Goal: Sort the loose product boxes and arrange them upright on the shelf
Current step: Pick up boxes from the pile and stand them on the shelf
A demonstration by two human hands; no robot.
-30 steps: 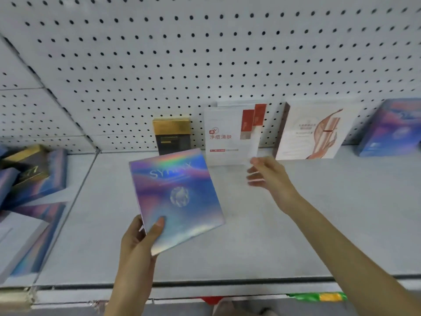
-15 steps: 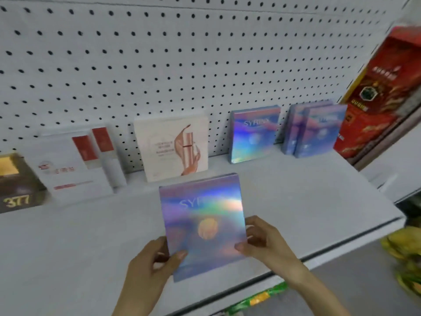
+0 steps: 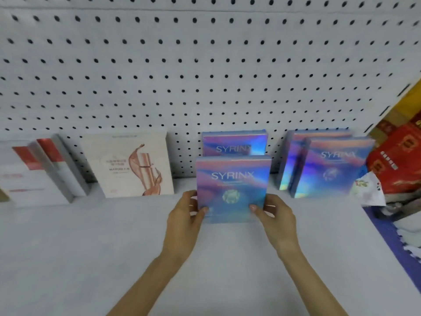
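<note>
The holographic SYRINX box point(image 3: 233, 185) is standing upright, its broad face toward the person and parallel to the pegboard point(image 3: 205, 65). Both hands are clamping it: the left hand point(image 3: 184, 215) is gripping its lower left edge, the right hand point(image 3: 275, 213) its lower right, thumbs on the front. It is sitting straight ahead of the hands, directly in front of a matching box point(image 3: 234, 142) at the back, so the coming move looks like a level push rearward, neither hand nearer. Two more such boxes point(image 3: 335, 165) are standing to the right, a cream box point(image 3: 129, 165) to the left. I cannot tell whether the bottom edge is touching the shelf point(image 3: 91, 247). The fingers behind are hidden, and the matching box's lower half is covered.
</note>
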